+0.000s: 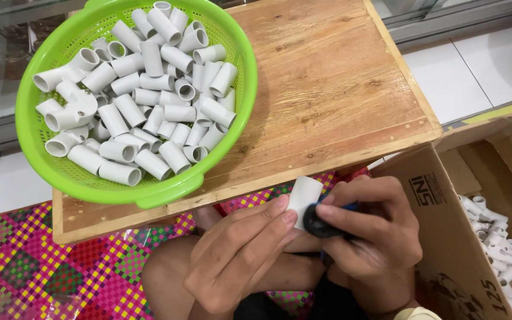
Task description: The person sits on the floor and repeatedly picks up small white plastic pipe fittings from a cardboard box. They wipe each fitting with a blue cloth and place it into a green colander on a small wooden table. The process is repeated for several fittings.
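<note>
Left hand (238,255) pinching pipe piece (303,200), table edge (303,172) just above

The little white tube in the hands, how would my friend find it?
Start at the wooden table with the green basket. Just below its front edge, the left hand pinches one short white tube. Unlike the basket's heap, it is alone, touching a dark round tool in the right hand.

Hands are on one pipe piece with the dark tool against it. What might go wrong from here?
1. The left hand pinches the short white pipe piece only by its fingertips; pressure from the dark tool in the right hand might twist it loose.
2. The green basket overhangs the wooden table edge, so a knock may tip it.
</note>
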